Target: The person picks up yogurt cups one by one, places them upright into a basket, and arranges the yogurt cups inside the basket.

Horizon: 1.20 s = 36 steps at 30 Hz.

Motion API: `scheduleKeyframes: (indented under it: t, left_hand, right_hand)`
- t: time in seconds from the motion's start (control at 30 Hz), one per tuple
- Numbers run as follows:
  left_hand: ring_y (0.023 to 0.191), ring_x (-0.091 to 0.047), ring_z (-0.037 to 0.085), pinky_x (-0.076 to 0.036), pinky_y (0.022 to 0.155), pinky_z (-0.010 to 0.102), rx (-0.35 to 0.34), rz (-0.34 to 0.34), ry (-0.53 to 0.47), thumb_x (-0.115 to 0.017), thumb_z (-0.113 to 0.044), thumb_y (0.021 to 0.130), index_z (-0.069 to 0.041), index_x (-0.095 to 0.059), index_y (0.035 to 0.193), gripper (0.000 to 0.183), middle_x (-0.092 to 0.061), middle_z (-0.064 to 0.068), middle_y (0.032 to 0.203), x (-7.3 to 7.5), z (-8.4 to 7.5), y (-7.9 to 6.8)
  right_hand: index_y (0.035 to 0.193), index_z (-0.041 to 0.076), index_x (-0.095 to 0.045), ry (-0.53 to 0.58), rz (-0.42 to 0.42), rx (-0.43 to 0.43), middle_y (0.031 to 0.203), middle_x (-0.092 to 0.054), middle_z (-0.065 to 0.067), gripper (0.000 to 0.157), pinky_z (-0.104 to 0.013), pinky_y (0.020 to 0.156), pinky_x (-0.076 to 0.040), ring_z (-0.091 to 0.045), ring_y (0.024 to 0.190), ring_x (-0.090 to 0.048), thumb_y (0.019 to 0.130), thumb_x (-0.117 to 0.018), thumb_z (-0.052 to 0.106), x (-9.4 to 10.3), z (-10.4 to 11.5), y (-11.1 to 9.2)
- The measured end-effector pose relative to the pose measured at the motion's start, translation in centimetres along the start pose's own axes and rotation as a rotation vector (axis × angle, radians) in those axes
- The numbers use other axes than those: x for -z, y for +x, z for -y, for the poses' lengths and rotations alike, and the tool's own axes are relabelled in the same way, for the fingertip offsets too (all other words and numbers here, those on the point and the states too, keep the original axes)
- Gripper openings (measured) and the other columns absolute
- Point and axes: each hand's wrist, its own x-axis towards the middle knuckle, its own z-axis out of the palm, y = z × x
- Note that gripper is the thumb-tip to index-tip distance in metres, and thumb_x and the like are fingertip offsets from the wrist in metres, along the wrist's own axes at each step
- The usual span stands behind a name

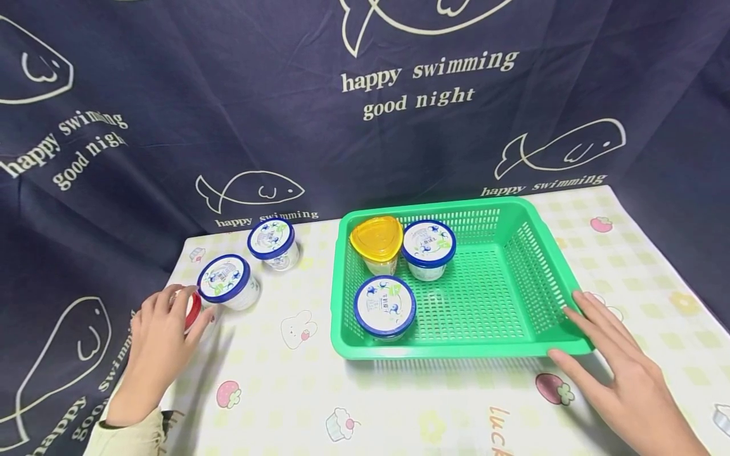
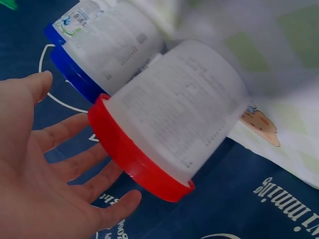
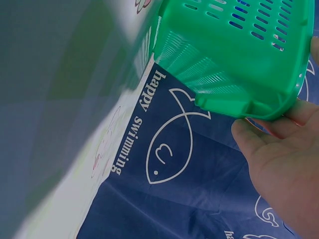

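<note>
My left hand hovers over a white tub with a red lid at the table's left side. In the left wrist view its fingers are spread around the red lid, with the thumb apart from the tub. Just beyond stands a blue-lidded white tub, and behind that another blue-lidded tub. My right hand touches the front right corner of a green plastic basket, fingers extended along its rim. Contact at the rim also appears in the right wrist view.
Inside the basket, toward its left side, are a yellow-lidded cup and two blue-lidded tubs, one at the back and one in front. A patterned cloth covers the table. A dark blue fish-print curtain hangs behind.
</note>
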Motion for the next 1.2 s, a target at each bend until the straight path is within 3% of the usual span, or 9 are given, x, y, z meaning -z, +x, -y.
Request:
scheduleKeyframes:
  t: [0.53,0.83,1.2]
  left_hand:
    - [0.110,-0.046,0.056,-0.033,0.078,0.072,0.032,0.014,0.018,-0.075,-0.029,0.087,-0.001,-0.060,0.121,0.047,-0.055,0.028,0.125,-0.7,1.4,-0.4]
    - [0.111,-0.045,0.056,-0.032,0.078,0.072,0.045,0.049,0.002,-0.070,-0.028,0.091,-0.001,-0.057,0.123,0.044,-0.053,0.029,0.126,-0.9,1.7,-0.2]
    - [0.112,-0.043,0.057,-0.030,0.079,0.073,0.062,0.043,-0.020,-0.074,-0.029,0.088,-0.001,-0.057,0.125,0.049,-0.052,0.032,0.125,-1.1,2.4,0.2]
  right_hand:
    - [0.150,0.019,-0.047,0.004,-0.002,0.002,0.160,-0.032,0.006,0.074,-0.003,0.106,-0.006,-0.005,0.150,-0.016,0.084,-0.081,0.018,0.0,0.0,0.0]
    - [0.149,0.019,-0.047,0.007,-0.004,0.001,0.160,-0.033,0.006,0.074,-0.003,0.106,-0.006,-0.005,0.150,-0.016,0.084,-0.081,0.017,0.0,0.0,0.0]
    - [0.149,0.020,-0.048,0.010,-0.009,0.006,0.159,-0.034,0.006,0.074,-0.003,0.107,-0.007,-0.006,0.150,-0.018,0.083,-0.082,0.017,0.0,0.0,-0.1]
